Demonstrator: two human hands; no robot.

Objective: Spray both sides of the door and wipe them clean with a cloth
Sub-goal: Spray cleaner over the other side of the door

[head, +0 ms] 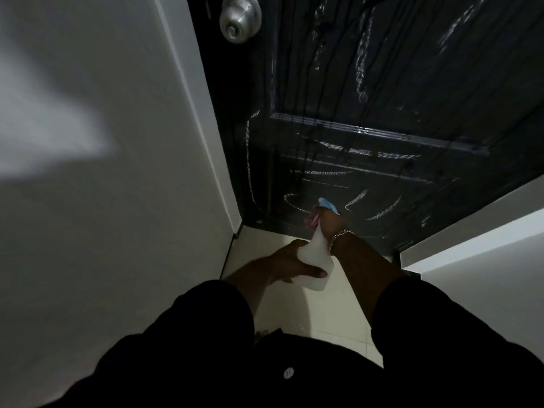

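A white spray bottle (316, 265) is held low before the black door (382, 113). Its neck is gripped by the right hand (325, 220), whose fingers are curled about the blue nozzle (328, 205), pointed at the bottom panel just beyond. The bottle's body is cupped from below by the left hand (290, 262), thumb laid across its side. Wet streaks are seen on the door above both hands. A metal knob (240, 17) is seen far above the left hand. No cloth can be made out.
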